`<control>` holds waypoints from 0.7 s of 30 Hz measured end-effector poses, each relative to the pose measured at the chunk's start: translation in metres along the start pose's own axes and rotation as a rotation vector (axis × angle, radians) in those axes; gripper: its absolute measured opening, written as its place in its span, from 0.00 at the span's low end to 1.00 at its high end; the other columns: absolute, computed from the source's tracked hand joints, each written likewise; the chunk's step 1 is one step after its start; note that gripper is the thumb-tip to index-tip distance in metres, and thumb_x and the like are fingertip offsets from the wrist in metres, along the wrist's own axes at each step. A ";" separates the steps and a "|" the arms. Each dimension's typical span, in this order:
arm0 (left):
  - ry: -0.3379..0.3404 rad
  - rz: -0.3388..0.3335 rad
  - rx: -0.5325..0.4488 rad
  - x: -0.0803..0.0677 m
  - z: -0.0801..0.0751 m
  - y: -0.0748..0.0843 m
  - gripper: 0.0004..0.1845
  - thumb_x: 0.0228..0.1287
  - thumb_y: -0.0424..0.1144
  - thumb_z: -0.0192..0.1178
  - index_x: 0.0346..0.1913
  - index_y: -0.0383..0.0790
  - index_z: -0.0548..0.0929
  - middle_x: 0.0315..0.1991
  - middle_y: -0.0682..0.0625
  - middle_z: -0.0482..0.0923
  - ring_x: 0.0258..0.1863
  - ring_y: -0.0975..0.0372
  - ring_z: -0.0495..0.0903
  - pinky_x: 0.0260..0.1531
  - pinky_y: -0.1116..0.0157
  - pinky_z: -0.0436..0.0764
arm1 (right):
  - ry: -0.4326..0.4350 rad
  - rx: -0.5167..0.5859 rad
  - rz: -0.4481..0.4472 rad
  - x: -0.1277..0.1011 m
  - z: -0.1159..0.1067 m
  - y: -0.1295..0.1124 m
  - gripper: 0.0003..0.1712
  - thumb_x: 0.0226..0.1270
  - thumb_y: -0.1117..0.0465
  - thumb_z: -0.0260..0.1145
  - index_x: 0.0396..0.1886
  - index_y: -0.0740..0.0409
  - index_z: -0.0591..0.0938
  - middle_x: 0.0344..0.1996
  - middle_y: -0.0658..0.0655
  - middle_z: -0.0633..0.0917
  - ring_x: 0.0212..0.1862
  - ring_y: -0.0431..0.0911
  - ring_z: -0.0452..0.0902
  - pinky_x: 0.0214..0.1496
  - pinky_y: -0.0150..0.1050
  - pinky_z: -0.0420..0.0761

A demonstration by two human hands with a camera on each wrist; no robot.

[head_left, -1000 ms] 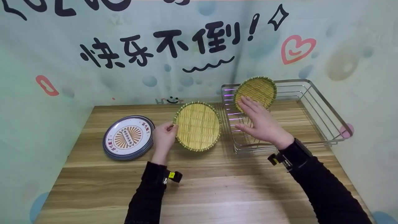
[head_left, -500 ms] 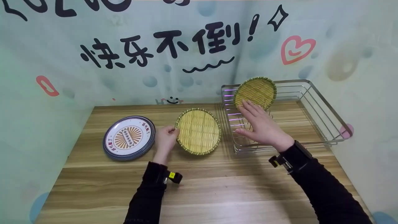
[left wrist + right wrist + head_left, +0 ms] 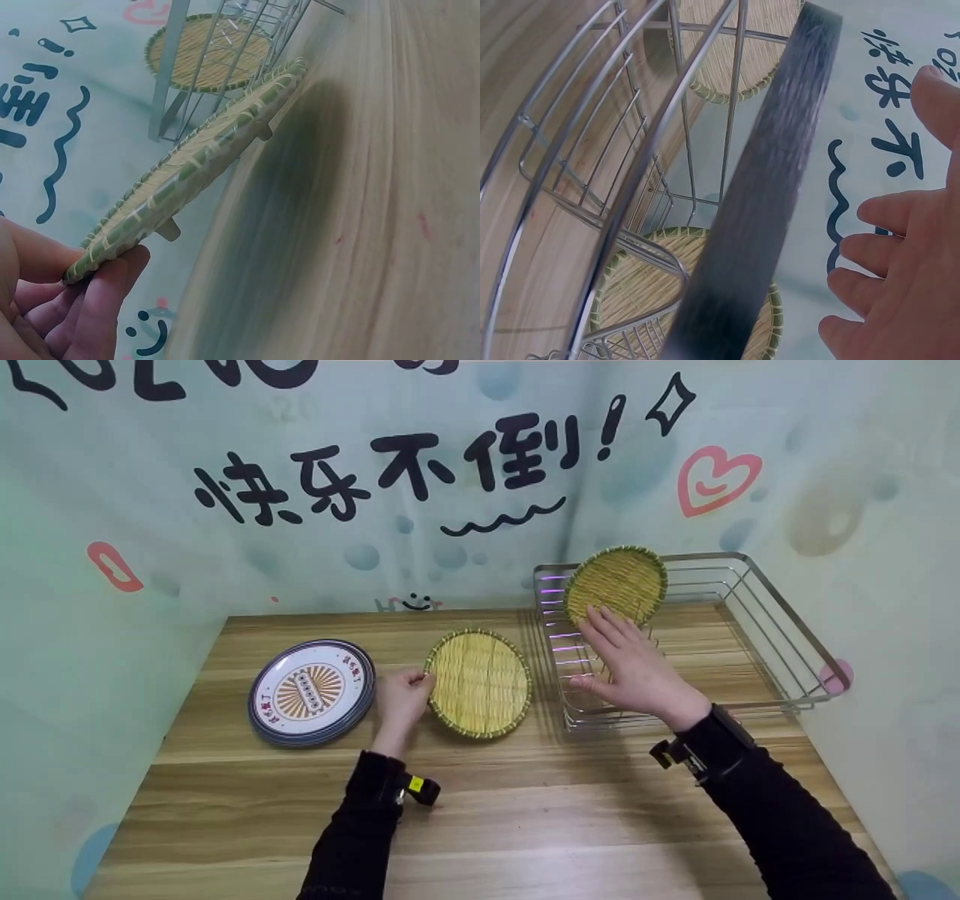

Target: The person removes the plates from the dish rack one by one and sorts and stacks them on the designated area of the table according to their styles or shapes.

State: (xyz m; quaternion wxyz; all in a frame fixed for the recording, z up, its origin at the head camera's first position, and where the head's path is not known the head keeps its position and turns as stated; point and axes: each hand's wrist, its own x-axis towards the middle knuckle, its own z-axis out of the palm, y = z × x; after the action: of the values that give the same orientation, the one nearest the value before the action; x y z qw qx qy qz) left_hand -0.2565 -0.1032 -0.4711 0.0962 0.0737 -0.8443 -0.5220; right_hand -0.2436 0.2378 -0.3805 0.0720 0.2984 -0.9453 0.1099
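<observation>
My left hand (image 3: pixel 418 681) pinches the left rim of a round woven bamboo tray (image 3: pixel 480 684) with a green edge, holding it low over the wooden table (image 3: pixel 480 810). In the left wrist view this tray (image 3: pixel 202 161) is tilted, with my fingers (image 3: pixel 97 300) under its near rim and small feet showing underneath. My right hand (image 3: pixel 604 649) hovers open with fingers spread over the left end of a wire dish rack (image 3: pixel 780 615). A second bamboo tray (image 3: pixel 616 583) stands upright in the rack just beyond my right fingertips (image 3: pixel 870 247).
A stack of round patterned plates (image 3: pixel 311 690) lies on the table to the left of my left hand. Printed walls close in the table at the back and both sides. The rack's wires (image 3: pixel 630 187) fill the right wrist view.
The left hand has lowered the bamboo tray toward the table and a little nearer to me. The right hand has drifted slightly back over the rack, still open.
</observation>
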 end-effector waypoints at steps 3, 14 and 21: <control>-0.009 -0.008 -0.001 0.000 0.001 -0.001 0.07 0.63 0.35 0.65 0.35 0.33 0.88 0.29 0.44 0.87 0.18 0.63 0.77 0.19 0.71 0.76 | -0.006 -0.002 0.004 -0.001 0.000 0.000 0.50 0.68 0.40 0.63 0.75 0.68 0.58 0.76 0.68 0.53 0.77 0.61 0.43 0.77 0.57 0.44; -0.039 -0.044 -0.076 -0.001 0.005 -0.007 0.09 0.65 0.34 0.63 0.37 0.29 0.87 0.29 0.42 0.86 0.20 0.59 0.80 0.19 0.69 0.81 | 0.024 0.002 -0.009 -0.005 0.001 0.002 0.49 0.67 0.40 0.64 0.75 0.67 0.60 0.75 0.69 0.58 0.76 0.62 0.47 0.75 0.60 0.48; -0.022 -0.002 -0.005 0.001 0.006 -0.010 0.08 0.64 0.35 0.64 0.35 0.31 0.87 0.29 0.44 0.86 0.22 0.61 0.79 0.23 0.68 0.80 | 0.020 0.009 0.001 -0.006 0.002 0.004 0.50 0.66 0.39 0.64 0.75 0.67 0.60 0.75 0.68 0.57 0.76 0.61 0.46 0.76 0.58 0.44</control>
State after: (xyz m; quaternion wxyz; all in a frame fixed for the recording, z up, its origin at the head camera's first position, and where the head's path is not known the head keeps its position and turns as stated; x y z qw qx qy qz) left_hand -0.2590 -0.1027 -0.4830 0.0866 0.0683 -0.8438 -0.5252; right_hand -0.2410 0.2434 -0.3844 0.0803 0.2973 -0.9442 0.1170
